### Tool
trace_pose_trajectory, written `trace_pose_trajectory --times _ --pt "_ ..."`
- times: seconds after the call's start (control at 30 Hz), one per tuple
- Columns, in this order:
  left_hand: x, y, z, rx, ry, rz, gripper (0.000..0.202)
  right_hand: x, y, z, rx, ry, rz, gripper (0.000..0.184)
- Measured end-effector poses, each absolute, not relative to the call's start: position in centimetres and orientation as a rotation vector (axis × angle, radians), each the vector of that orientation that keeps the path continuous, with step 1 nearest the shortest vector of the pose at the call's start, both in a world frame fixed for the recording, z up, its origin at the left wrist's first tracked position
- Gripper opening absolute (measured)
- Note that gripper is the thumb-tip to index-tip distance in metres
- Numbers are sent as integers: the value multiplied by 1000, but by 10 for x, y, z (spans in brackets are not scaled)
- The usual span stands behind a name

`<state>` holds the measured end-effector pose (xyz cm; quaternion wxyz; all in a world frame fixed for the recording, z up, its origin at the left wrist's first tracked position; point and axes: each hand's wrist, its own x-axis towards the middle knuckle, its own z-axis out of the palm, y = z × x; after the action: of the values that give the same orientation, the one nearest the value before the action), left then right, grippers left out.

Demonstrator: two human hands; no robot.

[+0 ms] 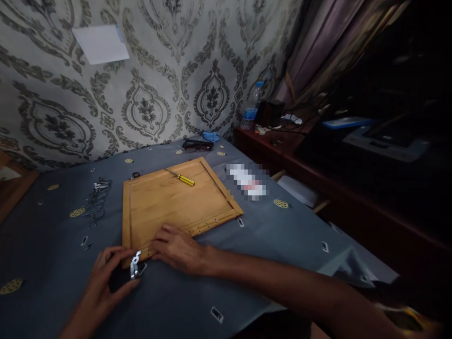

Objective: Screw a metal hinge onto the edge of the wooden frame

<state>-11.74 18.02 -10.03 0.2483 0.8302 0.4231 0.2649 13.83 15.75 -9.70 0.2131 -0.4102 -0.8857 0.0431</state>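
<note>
"Nearby?"
"Yellow screwdriver [185,180] on wooden panel [165,200], metal pieces [101,185] at left, grey-covered desk [268,235] beneath, patterned wall [183,66] behind."
"Left grip [105,275]?"
"Holding a metal fitting [134,267] at panel's near-left corner."
"Right grip [179,248]?"
"At near edge, cannot tell whether holding."

The panel [165,202] is golden-brown, the bracket [134,267] silver, the wallpaper [176,70] damask-patterned.

Back wall: patterned wallpaper [146,109], white sheet [102,44] up on it. Near the wall base, a black object [199,144], too dark to identify, crumpled blue item [211,136] just beside it. Right: red-brown side table [252,138] carrying an upright clear bottle [249,114], blue cap, blue label. Mauve curtain [314,52] hangs behind.
</note>
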Motion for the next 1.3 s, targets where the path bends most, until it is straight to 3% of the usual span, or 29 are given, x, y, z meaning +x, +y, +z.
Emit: trace_pose_trajectory --times 0.17,0.3,0.5,0.7,0.93,1.03,1.17,1.3 --pt "-124 186 -91 2166 1141 709 41 142 153 -95 -1079 -2441 76 13" --pt "-129 202 -79 1967 1357 710 59 163 149 -87 -1089 -2360 47 16" --pt "-136 228 -77 1988 1611 731 73 265 200 -65 -1547 -2030 -61 18" --pt "-140 230 -92 2251 1532 703 64 359 290 -44 -2079 -1706 -177 37" --pt "-148 224 -77 2298 1474 628 56 372 338 -50 -2309 -1782 -255 36" --pt "-153 224 -63 2379 1485 616 51 375 345 -53 -2344 -1849 -320 36" --pt "-137 223 -44 2479 1595 856 46 382 341 -56 -2278 -2002 -433 37" --pt "-91 222 -27 2575 1367 1000 38 385 327 -58 -2174 -2083 -551 38"
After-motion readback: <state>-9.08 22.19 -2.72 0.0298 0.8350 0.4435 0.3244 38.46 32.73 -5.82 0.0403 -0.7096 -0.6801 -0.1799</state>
